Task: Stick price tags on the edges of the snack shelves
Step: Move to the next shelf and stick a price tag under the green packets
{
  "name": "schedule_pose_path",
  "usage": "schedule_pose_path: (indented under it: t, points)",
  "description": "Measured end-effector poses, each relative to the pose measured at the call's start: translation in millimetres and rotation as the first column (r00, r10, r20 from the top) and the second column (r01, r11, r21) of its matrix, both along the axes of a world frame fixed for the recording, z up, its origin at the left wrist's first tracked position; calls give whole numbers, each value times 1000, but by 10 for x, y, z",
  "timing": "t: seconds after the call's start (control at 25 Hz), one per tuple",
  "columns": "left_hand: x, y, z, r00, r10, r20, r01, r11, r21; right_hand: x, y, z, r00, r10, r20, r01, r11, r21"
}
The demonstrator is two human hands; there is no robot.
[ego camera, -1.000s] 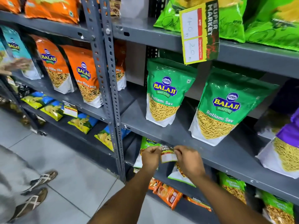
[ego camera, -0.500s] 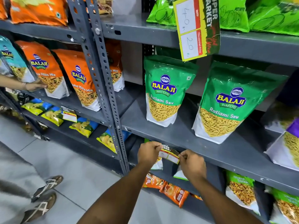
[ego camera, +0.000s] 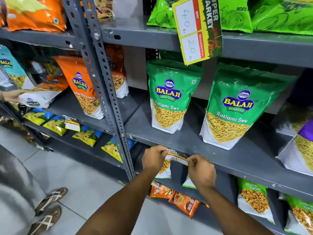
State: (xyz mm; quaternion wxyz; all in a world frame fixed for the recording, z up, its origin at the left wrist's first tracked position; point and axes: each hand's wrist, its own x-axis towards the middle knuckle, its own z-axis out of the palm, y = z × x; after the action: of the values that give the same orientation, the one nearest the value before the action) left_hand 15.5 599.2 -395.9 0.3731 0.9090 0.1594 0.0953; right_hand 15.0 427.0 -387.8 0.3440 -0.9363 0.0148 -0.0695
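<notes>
Two green snack bags [ego camera: 171, 97] & [ego camera: 237, 107] are standing upright on the grey shelf [ego camera: 211, 150], well back from its front edge. An orange bag [ego camera: 84, 89] is standing on the next bay over, w/ a slotted steel post [ego camera: 105, 78] running between the bays. A filled-in yellow price card [ego camera: 197, 29] is hanging tilted off the shelf above. Small bags on the lower shelf [ego camera: 165, 168] are sitting right behind the hands, partly hidden by them. Sandalled feet [ego camera: 49, 209] of another person are standing on the tile floor at bottom left; that person's hand is reaching in at the left edge by a tipped-over bag.

The price tag [ego camera: 177, 156] is sitting right at the front edge of the grey shelf, just below the left green bag. Its long axis is running along the edge, left to right, dipping a bit toward the right, & it's bowing slightly in the middle. Left hand [ego camera: 152, 160] is pinching the tag's left end; right hand [ego camera: 201, 170] is pinching its right end, thumb & fingertips pressed together. Can't tell if the tag is touching the shelf edge yet.
</notes>
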Motion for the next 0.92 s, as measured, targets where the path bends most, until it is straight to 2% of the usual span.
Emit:
schedule_pose_path:
  t: [0.32,0.44,0.48,0.68,0.8,0.84,0.92]
  points:
    - [-2,-49,106,998,51,-45,-50,999,18,-3,48,6,999,-40,-5,40,999,29]
    - [47,-2,198,971,226,-81,-234,965,-120,47,39,94,996,-86,-37,88,995,40]
    - [74,36,234,963,255,-93,-265,956,-123,79,24,121,995,-88,-42,89,996,17]
    - [186,116,414,963,211,-169,-204,977,58,168,0,169,998,-10,-54,2,988,-156]
    - [180,131,476,962,93,-256,-44,981,191,188,-82,298,996,70,-62,-81,980,-182]
    - [175,141,517,964,42,-262,-6,991,137,196,-129,387,995,95,-40,-100,982,-159]
    - [158,143,695,986,-62,-152,37,985,-166,216,-224,624,992,120,49,-114,988,-101]
